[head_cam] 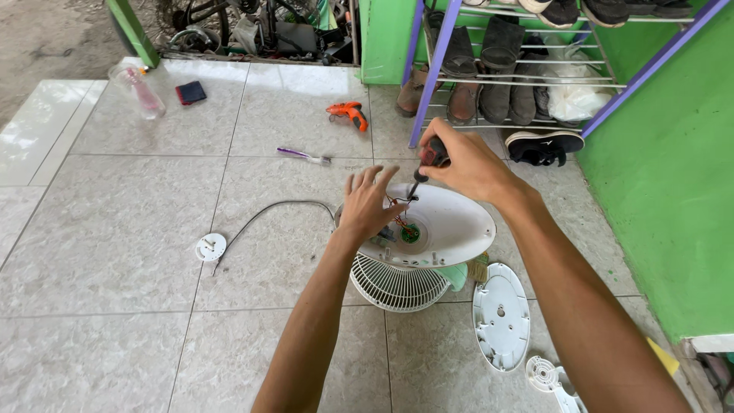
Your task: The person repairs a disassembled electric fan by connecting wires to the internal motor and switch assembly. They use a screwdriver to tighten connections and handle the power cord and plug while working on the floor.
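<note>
A white oval fan base (pixel 451 226) lies upside down on the tiled floor, with red wires and a green part showing inside it. My left hand (pixel 368 204) rests on its left rim with fingers spread. My right hand (pixel 465 162) grips a dark-handled screwdriver (pixel 428 163) whose tip points down into the base near the wires. The white fan grille (pixel 395 284) sticks out from under the base toward me. A black cord (pixel 264 216) runs left from the base.
A white cover plate (pixel 501 316) and a small white vented part (pixel 544 372) lie at the right. A small white disc (pixel 210 247), a purple brush (pixel 303 156), an orange power drill (pixel 348 114), a plastic bottle (pixel 140 90) and a shoe rack (pixel 527 69) surround the spot.
</note>
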